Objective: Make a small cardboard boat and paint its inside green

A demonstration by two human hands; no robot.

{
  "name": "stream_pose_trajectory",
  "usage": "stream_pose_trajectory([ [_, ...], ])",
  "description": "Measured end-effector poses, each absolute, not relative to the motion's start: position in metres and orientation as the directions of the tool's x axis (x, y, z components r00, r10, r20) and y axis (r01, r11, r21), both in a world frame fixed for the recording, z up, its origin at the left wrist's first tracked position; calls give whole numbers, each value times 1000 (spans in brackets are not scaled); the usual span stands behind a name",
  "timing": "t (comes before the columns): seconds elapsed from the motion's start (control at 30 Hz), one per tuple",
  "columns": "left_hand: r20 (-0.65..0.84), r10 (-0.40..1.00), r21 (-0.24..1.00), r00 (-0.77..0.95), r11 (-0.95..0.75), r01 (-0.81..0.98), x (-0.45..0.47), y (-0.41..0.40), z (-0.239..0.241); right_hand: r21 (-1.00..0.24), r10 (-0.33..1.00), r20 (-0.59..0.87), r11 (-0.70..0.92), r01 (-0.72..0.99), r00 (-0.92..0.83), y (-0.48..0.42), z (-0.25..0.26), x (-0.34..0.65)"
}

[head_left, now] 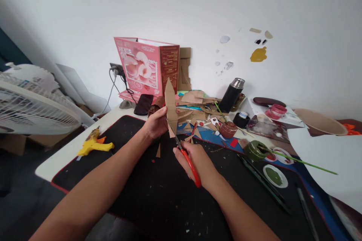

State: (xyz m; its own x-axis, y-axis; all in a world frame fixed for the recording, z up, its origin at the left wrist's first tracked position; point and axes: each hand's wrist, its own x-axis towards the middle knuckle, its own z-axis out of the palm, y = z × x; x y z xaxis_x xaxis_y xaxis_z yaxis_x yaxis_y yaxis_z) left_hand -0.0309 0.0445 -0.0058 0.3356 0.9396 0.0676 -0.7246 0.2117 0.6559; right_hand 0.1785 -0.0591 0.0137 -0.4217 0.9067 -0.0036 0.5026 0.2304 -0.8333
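My left hand (156,123) grips a long strip of brown cardboard (171,99) with a pointed top, holding it upright above the black mat (158,207). My right hand (196,160) is closed round the red handles of a pair of scissors (193,169). The scissor blades meet the lower part of the cardboard, near its bottom edge. Whether the blades are parted is hard to make out. A thin triangular cardboard scrap (158,150) lies on the mat below my left hand.
Cardboard scraps (194,98) pile up behind my hands. A yellow glue gun (96,143) lies at the left, beside a white fan (34,101). To the right are a black flask (232,96), a green paint jar (256,151) and a paint lid (275,176). A pink box (144,67) stands behind.
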Motion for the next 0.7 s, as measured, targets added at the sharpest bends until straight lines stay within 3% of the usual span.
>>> stream_pose_trajectory([
  [0.7, 79, 940, 675, 333, 196, -712, -32, 46, -6, -745, 928, 104, 310, 591, -356, -61, 1, 174],
])
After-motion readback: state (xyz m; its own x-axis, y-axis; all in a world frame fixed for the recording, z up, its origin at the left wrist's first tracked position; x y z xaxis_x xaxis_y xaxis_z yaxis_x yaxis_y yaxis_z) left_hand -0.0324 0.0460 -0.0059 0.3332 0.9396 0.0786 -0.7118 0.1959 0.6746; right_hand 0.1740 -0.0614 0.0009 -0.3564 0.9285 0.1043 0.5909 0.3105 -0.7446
